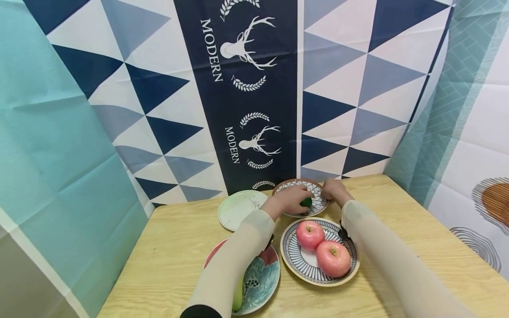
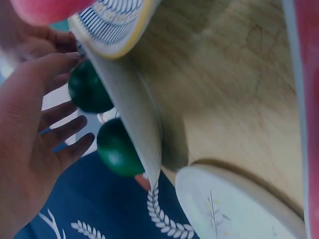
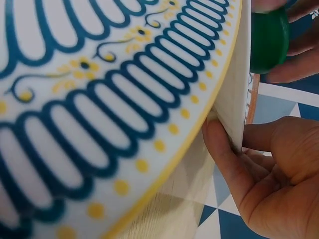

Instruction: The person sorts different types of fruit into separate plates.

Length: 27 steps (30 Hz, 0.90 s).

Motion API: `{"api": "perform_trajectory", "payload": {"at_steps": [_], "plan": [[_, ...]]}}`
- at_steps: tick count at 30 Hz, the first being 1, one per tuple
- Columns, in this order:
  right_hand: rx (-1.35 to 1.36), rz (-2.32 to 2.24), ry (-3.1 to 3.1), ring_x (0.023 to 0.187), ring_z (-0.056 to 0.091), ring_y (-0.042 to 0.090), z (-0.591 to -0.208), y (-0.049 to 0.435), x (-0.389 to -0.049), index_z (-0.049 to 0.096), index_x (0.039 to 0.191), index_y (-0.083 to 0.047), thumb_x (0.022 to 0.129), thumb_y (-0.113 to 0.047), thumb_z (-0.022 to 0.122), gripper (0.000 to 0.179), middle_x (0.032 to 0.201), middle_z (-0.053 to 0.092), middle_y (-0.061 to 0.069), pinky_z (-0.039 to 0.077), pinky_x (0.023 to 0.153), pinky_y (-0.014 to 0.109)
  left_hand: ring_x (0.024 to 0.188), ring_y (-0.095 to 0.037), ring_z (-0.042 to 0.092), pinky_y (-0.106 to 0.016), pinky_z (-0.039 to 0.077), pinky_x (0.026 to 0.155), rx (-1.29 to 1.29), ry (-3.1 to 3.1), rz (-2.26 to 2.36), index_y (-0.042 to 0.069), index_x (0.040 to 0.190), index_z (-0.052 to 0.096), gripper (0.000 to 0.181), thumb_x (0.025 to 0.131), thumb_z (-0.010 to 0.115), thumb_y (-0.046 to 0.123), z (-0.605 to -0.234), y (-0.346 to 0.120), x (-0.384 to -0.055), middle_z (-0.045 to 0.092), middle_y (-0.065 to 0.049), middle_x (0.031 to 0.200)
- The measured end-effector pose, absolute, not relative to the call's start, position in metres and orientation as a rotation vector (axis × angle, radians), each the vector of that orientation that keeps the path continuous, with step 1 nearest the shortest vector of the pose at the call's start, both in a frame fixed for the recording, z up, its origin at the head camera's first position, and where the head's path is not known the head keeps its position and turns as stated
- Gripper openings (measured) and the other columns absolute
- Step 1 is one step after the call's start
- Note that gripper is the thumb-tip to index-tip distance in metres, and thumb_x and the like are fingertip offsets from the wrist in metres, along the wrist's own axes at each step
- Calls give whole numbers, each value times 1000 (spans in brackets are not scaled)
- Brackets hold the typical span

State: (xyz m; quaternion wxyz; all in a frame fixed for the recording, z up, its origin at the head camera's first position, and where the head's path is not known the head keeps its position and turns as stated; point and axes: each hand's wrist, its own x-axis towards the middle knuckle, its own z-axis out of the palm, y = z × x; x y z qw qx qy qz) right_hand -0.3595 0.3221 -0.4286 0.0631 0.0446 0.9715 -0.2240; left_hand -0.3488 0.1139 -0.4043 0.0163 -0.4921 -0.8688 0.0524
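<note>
My left hand point(image 1: 292, 198) reaches over the back plate point(image 1: 286, 185), its fingers spread and fairly straight around a glossy dark green round fruit point(image 1: 306, 202). In the left wrist view, that upper green fruit point(image 2: 89, 89) lies between thumb and fingers, and a second green fruit point(image 2: 118, 149) sits lower on the same plate. Whether the fingertips touch the fruit is hard to tell. On the plate's right side, my right hand point(image 1: 336, 191) pinches the rim between thumb and fingers, seen closely in the right wrist view. The plate has a brown rim and scalloped pattern.
In front stands a striped plate point(image 1: 294, 260) with two red apples point(image 1: 333, 259). A pale green-white plate point(image 1: 234, 210) is at the back left. Under my left forearm, a red-and-teal plate point(image 1: 264, 282) holds a long green vegetable point(image 1: 237, 296). A patterned curtain point(image 1: 258, 97) rises behind the wooden table.
</note>
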Motion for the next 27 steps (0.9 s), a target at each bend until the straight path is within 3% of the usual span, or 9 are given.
{"api": "perform_trajectory", "payload": {"at_steps": [5, 10, 16, 21, 24, 27], "plan": [[99, -688, 2936, 72, 64, 26, -428, 328, -355, 68, 96, 10, 82, -2, 62, 19, 89, 66, 22, 55, 62, 30, 145, -18, 47, -30, 36, 119, -1423, -2749, 65, 23, 156, 53, 54, 107, 59, 43, -392, 102, -347, 53, -4, 156], [135, -902, 2833, 61, 71, 22, -428, 335, -357, 61, 104, 13, 86, 0, 57, 22, 90, 63, 25, 61, 58, 32, 143, -20, 51, -34, 40, 118, -1379, -2778, -30, 20, 154, 56, 47, 111, 52, 38, -379, 81, -345, 53, -7, 156], [133, -888, 2806, 54, 69, 18, -425, 335, -355, 62, 91, 9, 91, -7, 53, 18, 82, 64, 21, 60, 54, 31, 134, -21, 57, -38, 45, 113, -1281, -2837, -63, 20, 155, 55, 47, 111, 54, 38, -372, 50, -342, 58, -6, 148], [117, -711, 2847, 55, 66, 20, -413, 330, -349, 62, 84, 5, 90, -9, 56, 17, 77, 64, 17, 57, 53, 30, 139, -21, 54, -38, 43, 115, -1168, -2889, -55, 20, 156, 53, 48, 112, 50, 38, -369, 30, -342, 57, -6, 151], [68, -560, 2912, 65, 64, 26, -405, 325, -344, 63, 92, 8, 92, -14, 60, 23, 82, 64, 19, 58, 62, 36, 142, -22, 52, -39, 42, 117, -1112, -2907, -41, 19, 156, 53, 47, 112, 50, 38, -367, 20, -341, 56, -5, 153], [-11, -416, 2993, 86, 66, 38, -399, 322, -339, 61, 110, 16, 94, -21, 63, 40, 99, 65, 28, 58, 82, 50, 143, -23, 51, -42, 42, 117, -1055, -2925, -27, 20, 156, 53, 48, 111, 52, 38, -366, 11, -340, 55, -5, 154]]}}
